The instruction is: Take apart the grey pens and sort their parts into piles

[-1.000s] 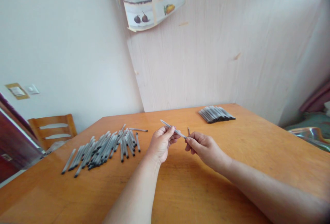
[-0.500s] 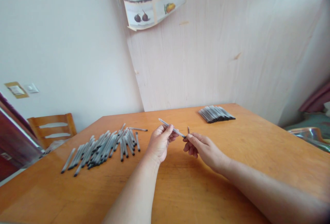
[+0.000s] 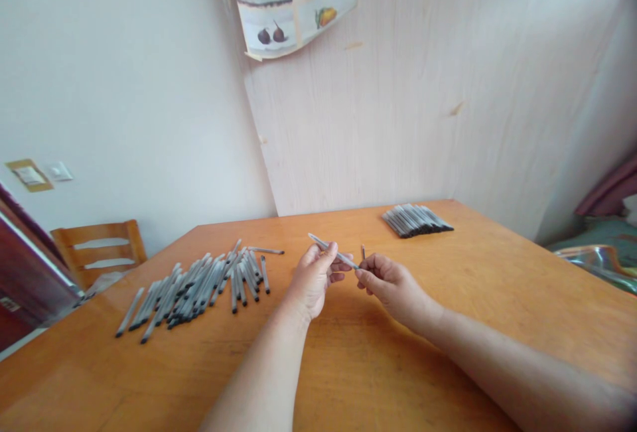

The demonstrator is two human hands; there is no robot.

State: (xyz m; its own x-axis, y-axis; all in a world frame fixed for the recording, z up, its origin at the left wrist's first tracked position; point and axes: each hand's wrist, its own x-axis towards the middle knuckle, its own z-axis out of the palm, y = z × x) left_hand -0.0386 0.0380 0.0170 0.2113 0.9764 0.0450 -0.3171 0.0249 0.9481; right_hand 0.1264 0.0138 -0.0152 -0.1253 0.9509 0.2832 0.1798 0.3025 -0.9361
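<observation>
A slim pen (image 3: 322, 242) with a clear, pale barrel lies slantwise between my hands above the table. My left hand (image 3: 314, 281) is closed on its barrel, thumb on top. With bent fingers my right hand (image 3: 391, 284) pinches the pen's lower right end; the fingertips hide that end. Just behind the right fingers shows a small, thin dark piece (image 3: 363, 251) with a reddish top, its lower part hidden. To the left lies a loose heap of similar pens (image 3: 199, 286) with black ends. A neat row of such pens (image 3: 417, 219) rests at the far right.
The wooden table (image 3: 343, 379) stands against a pale board wall (image 3: 358, 140). Left of it is a wooden chair (image 3: 99, 246). A fruit picture (image 3: 271, 10) hangs above. Past the right edge lies a shiny clear plastic item (image 3: 592, 256).
My right fingers have curled in more tightly around the pen's end. The pen and my left hand have shifted slightly lower. The heap and the row look unchanged.
</observation>
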